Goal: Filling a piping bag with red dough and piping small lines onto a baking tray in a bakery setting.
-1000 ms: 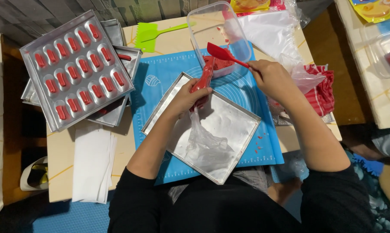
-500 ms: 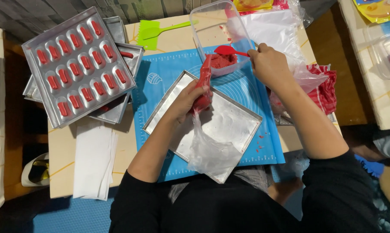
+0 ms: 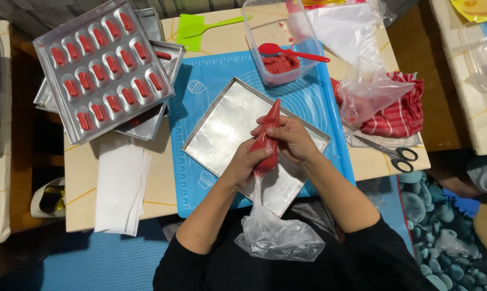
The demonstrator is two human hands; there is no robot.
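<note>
sleeves: black, pushed up above elbows | forearms: bare | hands: ungloved

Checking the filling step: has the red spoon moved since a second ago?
Yes. The red plastic spoon left the right hand and now rests across the clear plastic tub.

Both hands meet at the centre, closed in a grip.

The left hand [image 3: 250,160] comes up from the near left, forearm bare and angled toward the far right, fingers curled shut — palm turned inward. The right hand [image 3: 292,139] sits just beyond it and to the right, touching it, fingers wrapped closed too — its bare forearm runs back to the near right, dark sleeves at both elbows.
</note>
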